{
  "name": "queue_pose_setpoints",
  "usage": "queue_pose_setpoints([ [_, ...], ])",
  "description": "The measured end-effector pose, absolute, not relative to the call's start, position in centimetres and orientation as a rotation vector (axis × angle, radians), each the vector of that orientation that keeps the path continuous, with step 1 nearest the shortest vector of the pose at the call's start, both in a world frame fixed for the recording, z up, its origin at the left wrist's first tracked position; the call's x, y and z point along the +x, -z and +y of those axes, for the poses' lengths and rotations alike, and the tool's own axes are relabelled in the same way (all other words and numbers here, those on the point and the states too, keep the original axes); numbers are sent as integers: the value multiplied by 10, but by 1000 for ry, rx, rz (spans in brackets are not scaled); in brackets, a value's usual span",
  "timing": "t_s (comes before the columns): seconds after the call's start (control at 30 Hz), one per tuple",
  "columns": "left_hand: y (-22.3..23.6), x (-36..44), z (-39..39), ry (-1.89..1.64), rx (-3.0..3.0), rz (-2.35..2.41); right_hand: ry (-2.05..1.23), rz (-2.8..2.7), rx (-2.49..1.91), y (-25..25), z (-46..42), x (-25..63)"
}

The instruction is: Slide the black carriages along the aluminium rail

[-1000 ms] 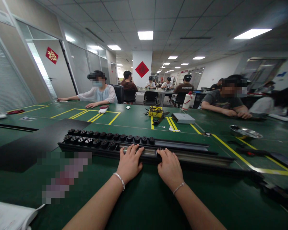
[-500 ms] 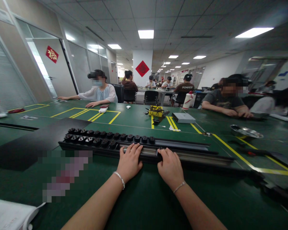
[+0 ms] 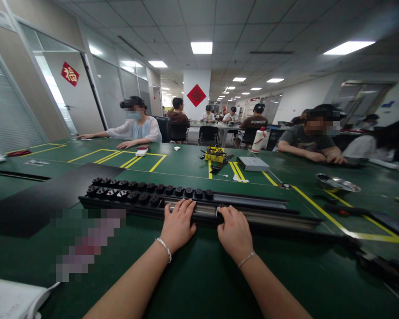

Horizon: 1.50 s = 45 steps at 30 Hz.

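Observation:
Two long black power tracks [image 3: 272,218] lie side by side across the green table in front of me. Many black socket modules [image 3: 141,197] sit in rows along their left part. My left hand [image 3: 178,223] grips the nearer track just right of its last module, fingers over the top and thumb along the near side. To its right, my right hand [image 3: 235,230] is closed around a small black socket module [image 3: 220,210] on the same track. The fingers hide most of that piece.
A dark flat sheet [image 3: 49,195] lies to the left, and a white bag [image 3: 13,297] at the front left. Beyond the tracks are a yellow box with cables [image 3: 215,154], a grey box [image 3: 252,163] and a metal bowl [image 3: 337,182]. Other people sit across the table.
Both hands stay in nearly the same places on the near track. The whole view has shifted very slightly; nothing was let go.

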State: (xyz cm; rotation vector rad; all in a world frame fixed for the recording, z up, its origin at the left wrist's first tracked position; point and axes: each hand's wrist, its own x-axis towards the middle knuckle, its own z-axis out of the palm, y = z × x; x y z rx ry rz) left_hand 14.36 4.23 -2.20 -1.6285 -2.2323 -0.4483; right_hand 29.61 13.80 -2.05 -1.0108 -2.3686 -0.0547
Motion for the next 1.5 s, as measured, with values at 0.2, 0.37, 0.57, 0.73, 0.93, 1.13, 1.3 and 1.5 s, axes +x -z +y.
queue_pose_setpoints([
  [0.2, 19, 145, 41, 428, -1629, -2255, 50, -2355, -999, 21, 138, 297],
  [0.37, 18, 146, 41, 402, -1621, -2273, 54, -2336, -984, 22, 139, 297],
  [0.57, 19, 145, 41, 403, -1619, -2262, 32, -2316, -981, 22, 139, 296],
  [0.73, 21, 144, 41, 423, -1630, -2243, 25, -2269, -989, 21, 138, 295],
  [0.93, 21, 144, 42, 442, -1625, -2241, -25, -2231, -1028, 18, 139, 292],
  [1.13, 20, 145, 41, 415, -1624, -2256, 10, -2188, -1047, 20, 142, 290],
  [1.3, 21, 145, 42, 432, -1624, -2258, -26, -2185, -1062, 21, 143, 290],
  [1.5, 21, 145, 42, 446, -1627, -2247, -114, -2090, -1124, 24, 148, 290],
])
